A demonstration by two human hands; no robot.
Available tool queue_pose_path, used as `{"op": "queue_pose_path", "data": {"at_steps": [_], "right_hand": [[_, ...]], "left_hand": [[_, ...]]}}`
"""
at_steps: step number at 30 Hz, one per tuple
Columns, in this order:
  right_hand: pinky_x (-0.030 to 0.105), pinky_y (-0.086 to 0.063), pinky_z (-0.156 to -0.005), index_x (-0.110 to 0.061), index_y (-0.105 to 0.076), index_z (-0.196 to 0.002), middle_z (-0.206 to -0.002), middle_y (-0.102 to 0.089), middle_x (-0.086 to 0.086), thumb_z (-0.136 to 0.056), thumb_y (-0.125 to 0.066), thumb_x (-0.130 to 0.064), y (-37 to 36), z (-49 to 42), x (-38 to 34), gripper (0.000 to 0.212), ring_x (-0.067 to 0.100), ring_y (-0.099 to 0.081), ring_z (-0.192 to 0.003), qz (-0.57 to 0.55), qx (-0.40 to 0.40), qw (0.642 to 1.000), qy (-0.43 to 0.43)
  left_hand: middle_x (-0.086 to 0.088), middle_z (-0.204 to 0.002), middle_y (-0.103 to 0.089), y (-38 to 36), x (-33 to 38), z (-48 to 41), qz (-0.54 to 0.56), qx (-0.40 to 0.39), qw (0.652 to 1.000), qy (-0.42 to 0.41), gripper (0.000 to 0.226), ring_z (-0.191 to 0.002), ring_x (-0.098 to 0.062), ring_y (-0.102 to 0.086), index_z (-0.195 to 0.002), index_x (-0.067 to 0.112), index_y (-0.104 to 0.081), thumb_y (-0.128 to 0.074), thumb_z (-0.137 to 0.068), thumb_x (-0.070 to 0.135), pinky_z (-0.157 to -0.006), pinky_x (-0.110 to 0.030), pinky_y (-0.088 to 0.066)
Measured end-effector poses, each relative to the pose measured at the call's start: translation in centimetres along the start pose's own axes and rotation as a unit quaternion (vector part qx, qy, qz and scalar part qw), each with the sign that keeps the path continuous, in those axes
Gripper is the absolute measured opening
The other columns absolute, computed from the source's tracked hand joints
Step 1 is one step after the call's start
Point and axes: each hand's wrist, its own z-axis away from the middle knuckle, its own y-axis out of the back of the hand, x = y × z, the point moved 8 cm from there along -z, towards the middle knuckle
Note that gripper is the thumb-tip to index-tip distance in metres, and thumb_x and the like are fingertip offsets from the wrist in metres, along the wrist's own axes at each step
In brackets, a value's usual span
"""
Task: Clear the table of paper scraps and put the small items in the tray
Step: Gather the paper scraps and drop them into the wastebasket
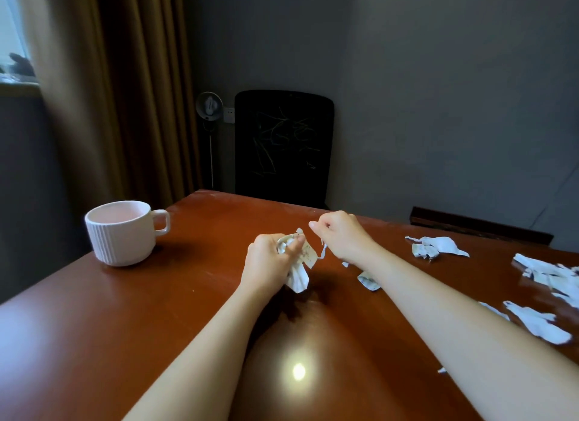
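My left hand [269, 260] grips a bunch of torn white paper scraps [299, 273] above the middle of the reddish-brown table [156, 311]. My right hand [341, 235] is raised just to the right of it, fingers curled, with a thin paper strip [322, 251] hanging below it. More scraps lie on the table: one small piece [369, 281] under my right forearm, a pile [435, 246] further right, and several larger pieces [551, 276] near the right edge.
A white ribbed mug [123, 232] stands at the table's left corner. A black chair [283, 146] sits behind the far edge. A dark tray-like edge [479, 227] shows at the back right. Curtains hang on the left.
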Motion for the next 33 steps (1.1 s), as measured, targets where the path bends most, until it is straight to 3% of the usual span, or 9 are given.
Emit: {"op": "queue_pose_path", "data": {"at_steps": [4,6,9,13,16,21,25,28,33], "right_hand": [[0.015,-0.032,-0.052,-0.019,-0.042,-0.057,-0.055,-0.04,-0.005,-0.099,-0.042,-0.03,0.4,1.6,-3.8,0.044,0.006,-0.04,-0.051,-0.061,0.005,0.998,0.034],[0.022,-0.04,-0.059,-0.009,-0.049,-0.062,-0.059,-0.043,0.0,-0.099,-0.042,-0.031,0.3,2.5,-5.5,0.043,0.01,-0.044,-0.057,-0.099,0.0,0.994,0.042],[0.031,-0.04,-0.061,0.002,-0.055,-0.075,-0.062,-0.043,0.009,-0.098,-0.042,-0.032,-0.2,3.7,-8.3,0.043,0.019,-0.044,-0.06,-0.158,-0.014,0.986,0.041],[0.019,-0.037,-0.056,-0.008,-0.046,-0.066,-0.059,-0.042,0.005,-0.099,-0.041,-0.032,-1.2,6.1,-13.1,0.041,0.01,-0.041,-0.053,-0.216,-0.042,0.974,0.06],[0.018,-0.036,-0.055,-0.016,-0.044,-0.059,-0.055,-0.04,0.0,-0.099,-0.041,-0.032,-2.3,8.3,-17.7,0.044,0.007,-0.04,-0.051,-0.251,-0.067,0.962,0.085],[0.01,-0.038,-0.054,-0.015,-0.048,-0.063,-0.058,-0.047,-0.005,-0.098,-0.042,-0.035,-6.3,13.4,-26.0,0.04,0.003,-0.049,-0.053,-0.305,-0.15,0.933,0.12],[0.011,-0.04,-0.052,-0.016,-0.048,-0.061,-0.054,-0.044,-0.002,-0.097,-0.044,-0.037,-10.5,18.0,-32.9,0.042,0.001,-0.046,-0.046,-0.309,-0.212,0.91,0.177],[0.016,-0.031,-0.044,-0.01,-0.045,-0.06,-0.047,-0.036,-0.002,-0.097,-0.046,-0.033,-14.3,21.2,-37.5,0.044,0.004,-0.035,-0.036,-0.341,-0.281,0.875,0.197],[0.012,-0.022,-0.039,-0.017,-0.033,-0.056,-0.041,-0.025,-0.011,-0.097,-0.047,-0.032,-21.5,26.5,-43.8,0.046,0.004,-0.025,-0.032,-0.351,-0.369,0.835,0.208]], "left_hand": [[0.003,-0.074,-0.066,3.3,0.8,1.3,0.036,0.035,0.999,0.0,0.023,-0.065,-0.011,-0.064,-0.083,0.014,-0.066,-0.056,-0.091,0.032,-0.053,-0.016,-0.048],[0.003,-0.074,-0.065,5.5,1.1,2.4,0.044,0.06,0.997,0.003,0.019,-0.065,-0.01,-0.063,-0.084,0.015,-0.065,-0.056,-0.092,0.03,-0.051,-0.014,-0.047],[0.006,-0.083,-0.062,9.0,1.7,4.5,0.048,0.08,0.996,0.013,0.015,-0.07,-0.003,-0.061,-0.09,0.016,-0.064,-0.056,-0.091,0.029,-0.057,-0.013,-0.05],[0.014,-0.078,-0.059,13.7,2.0,8.4,0.007,0.089,0.995,0.035,0.01,-0.069,-0.004,-0.06,-0.092,0.021,-0.06,-0.056,-0.091,0.03,-0.053,-0.011,-0.048],[0.009,-0.076,-0.062,18.1,1.5,12.3,-0.011,0.116,0.991,0.068,0.015,-0.067,-0.009,-0.061,-0.091,0.019,-0.063,-0.058,-0.089,0.032,-0.048,-0.008,-0.044],[0.013,-0.04,-0.055,26.4,0.8,19.7,-0.028,0.174,0.981,0.078,0.031,-0.042,0.001,-0.053,-0.064,0.014,-0.066,-0.057,-0.089,0.029,-0.042,-0.007,-0.038],[0.01,-0.044,-0.055,32.8,-0.4,26.0,-0.036,0.222,0.97,0.089,0.033,-0.042,0.003,-0.048,-0.067,0.005,-0.068,-0.058,-0.091,0.025,-0.045,-0.008,-0.038],[0.008,-0.042,-0.054,36.6,-1.6,30.7,-0.026,0.25,0.961,0.113,0.035,-0.038,0.001,-0.047,-0.062,0.01,-0.065,-0.056,-0.093,0.023,-0.041,-0.009,-0.036],[0.008,-0.04,-0.05,42.1,-5.1,38.5,-0.02,0.304,0.939,0.16,0.04,-0.037,0.0,-0.045,-0.054,0.014,-0.059,-0.057,-0.092,0.023,-0.039,-0.009,-0.035]]}}
